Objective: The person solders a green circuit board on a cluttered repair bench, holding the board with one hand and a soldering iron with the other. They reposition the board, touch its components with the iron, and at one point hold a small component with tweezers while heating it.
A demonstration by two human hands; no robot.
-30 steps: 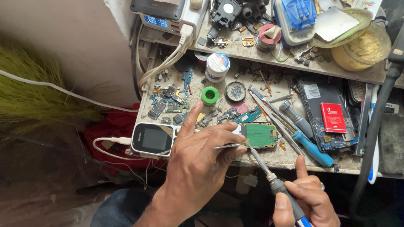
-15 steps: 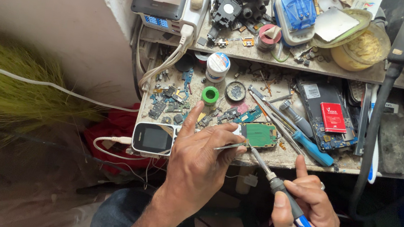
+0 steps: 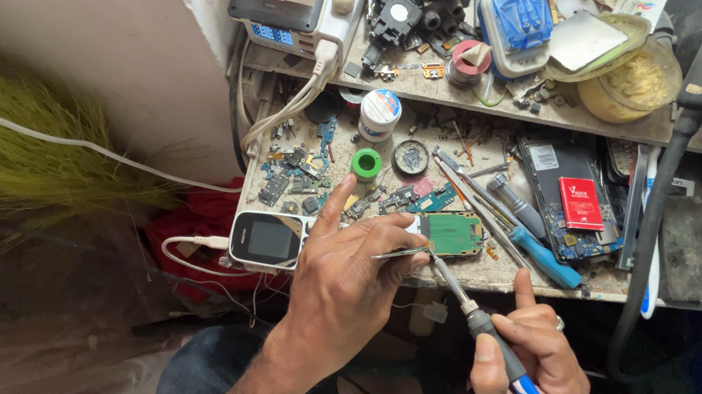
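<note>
Our left hand (image 3: pixel 340 296) was closed on tweezers (image 3: pixel 402 252), pinched between thumb and fingers, index finger stretched forward. The tweezer tips met the near edge of a green board (image 3: pixel 451 234), which lay flat on the desk (image 3: pixel 602 284) just ahead of that hand. Our right hand (image 3: pixel 533 364) gripped a soldering iron (image 3: pixel 485 328) by its grey and blue handle, index finger raised; the iron's tip reached up-left to the same board edge, beside the tweezer tips. Whether the tip touched the board, we could not tell. Left of our left hand lay a small phone (image 3: pixel 267 239) with a white cable plugged in. A blue screwdriver (image 3: pixel 536 251) lay just beyond our right hand.
</note>
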